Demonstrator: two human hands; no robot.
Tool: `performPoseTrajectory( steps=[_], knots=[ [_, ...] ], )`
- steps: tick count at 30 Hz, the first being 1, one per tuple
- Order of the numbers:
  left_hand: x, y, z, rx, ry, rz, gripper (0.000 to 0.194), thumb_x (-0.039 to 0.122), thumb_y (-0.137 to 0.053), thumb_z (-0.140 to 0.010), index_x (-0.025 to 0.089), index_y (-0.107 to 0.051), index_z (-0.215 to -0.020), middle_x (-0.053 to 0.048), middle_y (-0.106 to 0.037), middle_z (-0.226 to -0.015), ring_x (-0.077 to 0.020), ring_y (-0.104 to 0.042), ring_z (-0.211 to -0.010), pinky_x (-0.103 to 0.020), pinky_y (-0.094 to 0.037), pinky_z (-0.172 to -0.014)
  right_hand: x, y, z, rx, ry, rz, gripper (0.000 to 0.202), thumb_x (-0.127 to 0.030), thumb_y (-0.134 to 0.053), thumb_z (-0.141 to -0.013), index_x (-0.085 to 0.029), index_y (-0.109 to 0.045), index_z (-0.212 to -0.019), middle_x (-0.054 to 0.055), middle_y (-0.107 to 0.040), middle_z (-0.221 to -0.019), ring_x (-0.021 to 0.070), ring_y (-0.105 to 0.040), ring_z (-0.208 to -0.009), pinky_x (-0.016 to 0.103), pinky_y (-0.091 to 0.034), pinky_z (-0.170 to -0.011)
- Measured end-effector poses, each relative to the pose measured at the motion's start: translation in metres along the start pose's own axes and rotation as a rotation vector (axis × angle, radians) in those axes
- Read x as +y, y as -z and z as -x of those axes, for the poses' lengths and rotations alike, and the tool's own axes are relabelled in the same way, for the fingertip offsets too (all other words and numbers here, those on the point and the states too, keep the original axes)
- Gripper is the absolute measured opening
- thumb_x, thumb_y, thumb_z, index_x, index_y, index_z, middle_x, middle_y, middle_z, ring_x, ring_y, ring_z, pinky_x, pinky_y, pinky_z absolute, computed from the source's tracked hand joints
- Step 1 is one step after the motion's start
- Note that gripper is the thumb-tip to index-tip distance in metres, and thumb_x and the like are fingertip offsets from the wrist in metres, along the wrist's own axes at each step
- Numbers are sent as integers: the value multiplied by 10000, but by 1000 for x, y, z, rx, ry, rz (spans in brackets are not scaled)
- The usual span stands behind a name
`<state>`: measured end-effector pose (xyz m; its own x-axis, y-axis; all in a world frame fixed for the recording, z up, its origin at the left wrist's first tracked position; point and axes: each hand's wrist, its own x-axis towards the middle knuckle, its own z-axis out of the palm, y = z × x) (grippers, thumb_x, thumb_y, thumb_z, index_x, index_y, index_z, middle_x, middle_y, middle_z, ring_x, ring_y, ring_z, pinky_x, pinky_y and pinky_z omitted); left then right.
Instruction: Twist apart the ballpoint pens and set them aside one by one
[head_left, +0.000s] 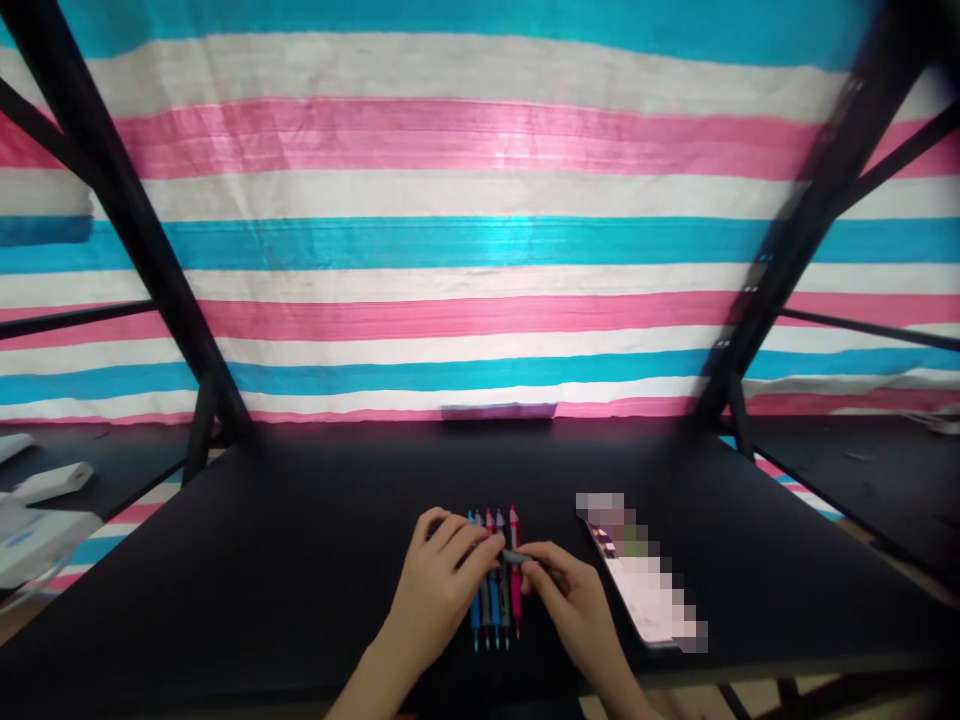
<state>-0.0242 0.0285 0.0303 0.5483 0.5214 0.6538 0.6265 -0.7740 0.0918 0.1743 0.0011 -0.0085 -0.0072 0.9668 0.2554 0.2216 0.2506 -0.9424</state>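
Several pens lie side by side on the black table, pointing away from me: a blue pen (pixel 475 612), grey ones and a pink pen (pixel 515 600) at the right end of the row. Above them a grey pen (pixel 516 557) is held crosswise. My right hand (pixel 571 592) is closed on its right part, thumb and index finger pinching it. My left hand (pixel 444 575) reaches over the row with bent fingers, and its fingertips close on the left end of the grey pen. The left hand covers the upper middle of the leftmost pens.
A phone (pixel 637 585), partly blurred out, lies to the right of my right hand. Black metal posts (pixel 150 240) slant up on both sides of the table (pixel 300 560). A striped sheet (pixel 480 240) hangs behind. White devices (pixel 45 540) sit on another surface at far left.
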Motion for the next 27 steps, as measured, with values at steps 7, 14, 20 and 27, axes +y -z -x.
performPoseTrajectory(
  steps=[7, 14, 20, 27],
  knots=[
    [7, -10, 28, 276, 770, 738, 142, 306, -728, -838, 264, -731, -973, -27, -757, -888, -215, -716, -840, -311, -558, -762, -2, -1, 1, 15, -59, -21, 443, -458, -525, -977, -181, -626, -647, -7, -596, -571, 146, -551, -564, 235, -405, -569],
    [21, -23, 32, 416, 1189, 1246, 334, 447, -833, -708, 171, -725, -862, -114, -796, -959, -274, -735, -994, -334, -578, -891, -5, -6, 1, 38, -95, -49, 406, -432, -573, -947, -181, -648, -637, -1, -614, -562, 151, -572, -554, 224, -437, -566],
    [23, -18, 26, 505, 1370, 1239, 426, 455, -912, -563, 147, -737, -800, -121, -801, -851, -290, -761, -902, -299, -614, -794, 1, -15, 5, 132, -132, -116, 243, -403, -688, -839, -188, -786, -784, 32, -699, -602, 198, -649, -557, 255, -520, -562],
    [22, -15, 22, 562, 1416, 1297, 477, 457, -947, -471, 159, -724, -768, -113, -801, -828, -278, -762, -907, -262, -607, -793, 3, -14, 6, 118, -169, -200, 313, -480, -706, -838, -194, -747, -960, 67, -754, -765, 201, -669, -628, 257, -521, -566]
  ],
)
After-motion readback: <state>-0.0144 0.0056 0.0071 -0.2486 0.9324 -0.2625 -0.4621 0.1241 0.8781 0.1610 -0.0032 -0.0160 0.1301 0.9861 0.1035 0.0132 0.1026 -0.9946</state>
